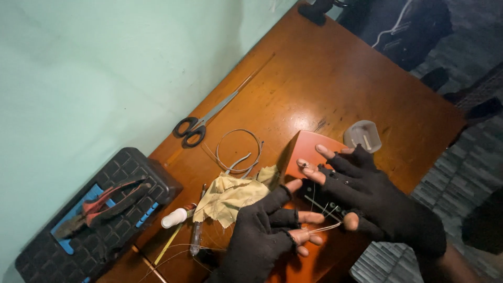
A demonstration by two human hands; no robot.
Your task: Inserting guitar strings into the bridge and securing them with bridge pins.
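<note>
My left hand [262, 236] and my right hand [367, 194] each wear a black fingerless knit glove. The fabric is soft and slightly fuzzy, covering palm, back and wrist. Each glove ends partway along the fingers [314, 167], so my fingertips are bare. No sleeve shows past the cuffs.

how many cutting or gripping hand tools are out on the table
2. Scissors lie on the table near the wall. Pliers rest on the black toolbox at left. Others could be hidden under the cloth or the hands.
</note>
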